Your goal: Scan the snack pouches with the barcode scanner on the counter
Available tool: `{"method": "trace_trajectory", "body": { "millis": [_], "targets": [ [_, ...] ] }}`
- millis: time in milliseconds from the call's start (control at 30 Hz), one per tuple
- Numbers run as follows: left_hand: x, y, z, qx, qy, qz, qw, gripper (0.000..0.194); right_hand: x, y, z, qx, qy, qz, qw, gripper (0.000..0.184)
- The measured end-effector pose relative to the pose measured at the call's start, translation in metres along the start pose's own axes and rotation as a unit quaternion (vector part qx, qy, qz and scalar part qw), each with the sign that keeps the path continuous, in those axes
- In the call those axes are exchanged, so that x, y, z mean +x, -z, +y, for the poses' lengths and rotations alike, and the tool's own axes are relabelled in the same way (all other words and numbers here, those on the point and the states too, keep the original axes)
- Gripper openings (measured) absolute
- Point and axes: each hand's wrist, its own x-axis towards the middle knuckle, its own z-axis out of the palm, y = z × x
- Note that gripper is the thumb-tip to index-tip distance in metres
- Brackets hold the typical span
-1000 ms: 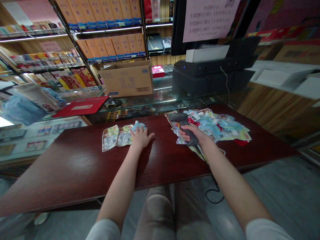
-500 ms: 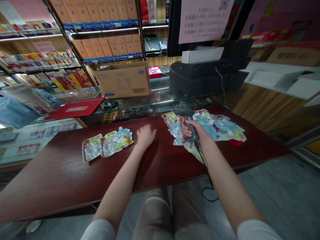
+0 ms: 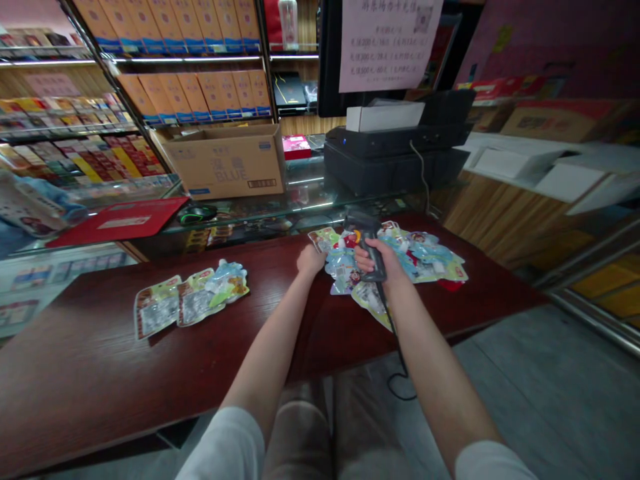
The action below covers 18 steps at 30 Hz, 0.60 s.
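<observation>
My right hand (image 3: 387,263) is wrapped round the handle of a black barcode scanner (image 3: 361,223), whose cord hangs down past the table edge. The scanner is above a loose pile of shiny snack packets (image 3: 425,257), green, blue and white. At the pile's left end my left hand (image 3: 311,260) is closed at the edge of a green-and-white snack packet (image 3: 323,238); its fingertips are partly hidden. A separate row of several packets (image 3: 200,298) lies on the left of the dark red table (image 3: 265,353), overlapping each other.
Behind the table is a glass counter with a cardboard box (image 3: 227,163), a computer mouse (image 3: 197,213), a red folder (image 3: 120,220) and a black register (image 3: 390,157). Shelves of boxed goods (image 3: 190,93) rise at the back. A wooden counter (image 3: 490,213) stands to the right.
My left hand has moved right, from bare table between the packet groups to the pile's left edge, and its fingers have closed. The right hand still holds the scanner over the pile. The view has shifted right.
</observation>
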Motion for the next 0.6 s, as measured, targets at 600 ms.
{"method": "trace_trajectory", "body": {
  "millis": [600],
  "targets": [
    [-0.026, 0.083, -0.065, -0.483, 0.039, -0.038, 0.874, 0.041, -0.003, -0.009, 0.004, -0.084, -0.060, 0.006, 0.995, 0.032]
  ]
}}
